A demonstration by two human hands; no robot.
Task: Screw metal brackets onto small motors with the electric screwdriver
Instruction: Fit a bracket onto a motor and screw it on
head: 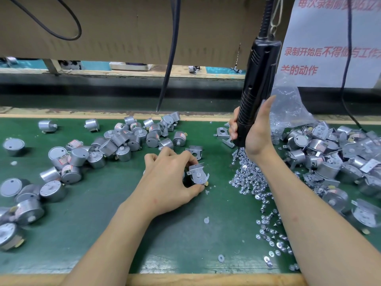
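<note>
**Inspector:** State of the hands?

**Assistant:** The left hand [171, 178] is curled round a small motor [199, 178] with a metal bracket [194, 167] seated on its face, pinched low on the green tabletop [103, 223]. The right hand [253, 131] is wrapped round the black electric screwdriver [259, 79], held upright with its tip down at the far end of the screws [249, 176].

**Inspector:** Motor against driver?

**Assistant:** Apart. The motor sits left of the screw spill.

**Inspector:** Surroundings and obstructions?

**Assistant:** Loose brackets [194, 151] lie just beyond the left hand and beside the driver's tip. Bare motors [123, 141] are heaped to the left and bracketed motors [329, 153] to the right, near a clear plastic bag [288, 108]. The right forearm crosses the screws and hides part of them. A dark cable [171, 58] hangs above the tabletop's far edge. A white notice [329, 48] with red characters hangs behind the driver.
</note>
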